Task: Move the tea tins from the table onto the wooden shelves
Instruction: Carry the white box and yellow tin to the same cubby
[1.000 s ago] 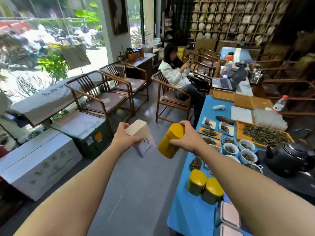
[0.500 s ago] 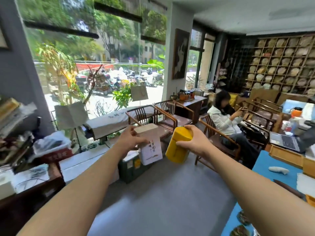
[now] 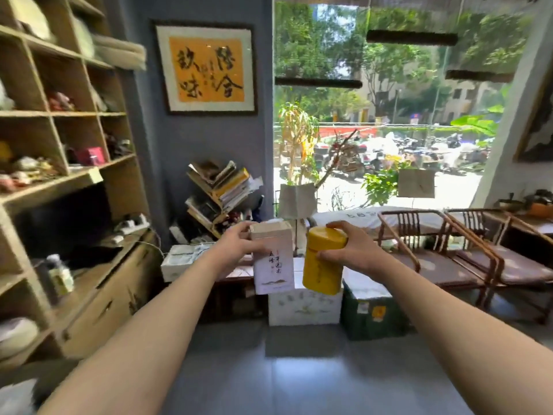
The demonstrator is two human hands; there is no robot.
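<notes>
Now, the scene by part:
Left hand (image 3: 236,250): held out at chest height, fingers curled round the upper left side of the white tin (image 3: 273,260), thumb side toward the lid
White tin: square, upright, black characters and a faint landscape print on its front; in the air, resting on nothing
Right hand (image 3: 354,250): fingers wrapped over the top and right side of the yellow tin (image 3: 323,260), thumb low on its front
Yellow tin: round, lidded, tilted slightly with its top leaning right; also carried in the air, just beside the white tin with a narrow gap between them
Shelves (image 3: 57,139): wooden, at the left edge, blurred; compartments hold small red and pale items I cannot identify; a cabinet with drawers stands below
Wall: grey, with a framed calligraphy print (image 3: 206,68) on orange paper
Books (image 3: 220,190): stacked in a slanted rack in the corner, beyond the left hand
Boxes (image 3: 303,307): white and green ones on the floor beneath the tins
Chairs (image 3: 449,253): dark wood with cushions, at the right under the window
Window (image 3: 389,100): shows trees and parked scooters outside
</notes>
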